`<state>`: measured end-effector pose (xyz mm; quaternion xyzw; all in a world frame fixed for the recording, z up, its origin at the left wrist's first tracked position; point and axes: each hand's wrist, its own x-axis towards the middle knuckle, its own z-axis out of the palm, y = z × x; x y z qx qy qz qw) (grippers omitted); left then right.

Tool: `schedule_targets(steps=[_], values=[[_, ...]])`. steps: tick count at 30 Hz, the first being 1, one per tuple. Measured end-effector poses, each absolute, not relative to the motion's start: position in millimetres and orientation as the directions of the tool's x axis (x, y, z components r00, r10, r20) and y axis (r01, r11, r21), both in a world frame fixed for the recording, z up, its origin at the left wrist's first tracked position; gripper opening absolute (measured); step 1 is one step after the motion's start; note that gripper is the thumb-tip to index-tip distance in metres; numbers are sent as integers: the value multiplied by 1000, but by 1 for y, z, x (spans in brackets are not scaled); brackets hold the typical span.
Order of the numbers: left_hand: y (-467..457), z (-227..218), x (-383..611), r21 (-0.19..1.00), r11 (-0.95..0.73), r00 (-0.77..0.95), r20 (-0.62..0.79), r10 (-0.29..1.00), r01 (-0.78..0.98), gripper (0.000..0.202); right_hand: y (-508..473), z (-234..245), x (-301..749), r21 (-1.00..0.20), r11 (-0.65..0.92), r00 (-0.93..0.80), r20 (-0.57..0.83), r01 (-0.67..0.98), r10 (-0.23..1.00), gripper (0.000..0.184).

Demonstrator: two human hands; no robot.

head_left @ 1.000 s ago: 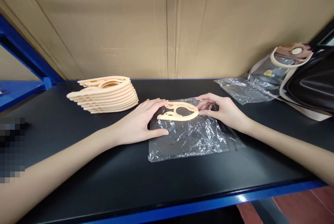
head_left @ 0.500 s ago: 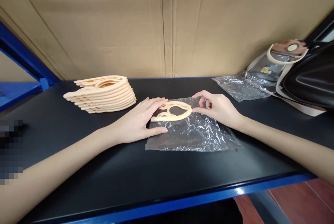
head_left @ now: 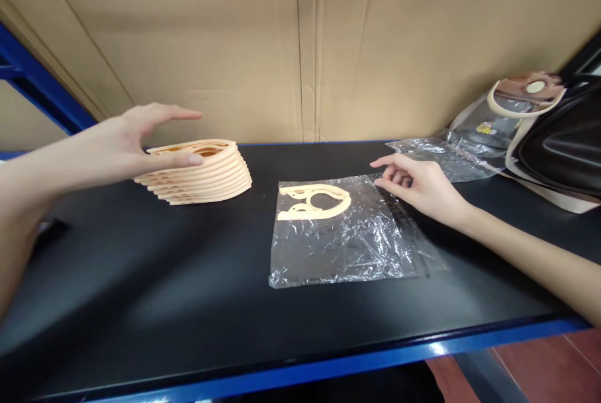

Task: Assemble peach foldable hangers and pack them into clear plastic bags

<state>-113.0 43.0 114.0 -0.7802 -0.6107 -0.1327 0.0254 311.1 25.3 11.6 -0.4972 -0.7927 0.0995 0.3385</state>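
A cream plastic folding hanger (head_left: 339, 210), folded up, lies at the upper left of a clear plastic bag (head_left: 328, 259). The bag rests flat and creased on the black table. My left hand (head_left: 136, 143) is over a stack of similar cream hangers (head_left: 216, 181), its thumb and fingers spread apart and nothing gripped; the thumb covers part of the stack's top. My right hand (head_left: 417, 187) hovers by the bag's upper right edge. Its index finger and thumb are apart, the other fingers curl in, and nothing shows between them. Whether it touches the bag I cannot tell.
Another clear plastic bag (head_left: 425, 156) lies at the back right beside a water bottle (head_left: 509, 112) with a strap. A black bag (head_left: 568, 140) stands at the right edge. Cardboard (head_left: 225, 46) walls the back, and a blue frame edge (head_left: 375, 353) runs along the front.
My left hand has left the hanger in the bag and moved left to the stack. My right hand has let go near the hanger's tip and drawn slightly right.
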Motion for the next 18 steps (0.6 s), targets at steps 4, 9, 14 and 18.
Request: schedule_targets(steps=[4,9,14,18], values=[[58,109,-137,179,-148,137,74,988,973,141,26,11,311,-487,498,-286,446,717,848,31],[65,100,-150,213,-188,176,74,982,959,129,25,14,313,-481,490,-276,448,727,850,29],[67,97,-150,200,-256,229,146,962,946,121,25,15,314,-482,495,-281,449,723,848,29],[70,98,-149,197,-287,241,229,943,937,117,25,15,314,-450,509,-275,488,734,828,27]])
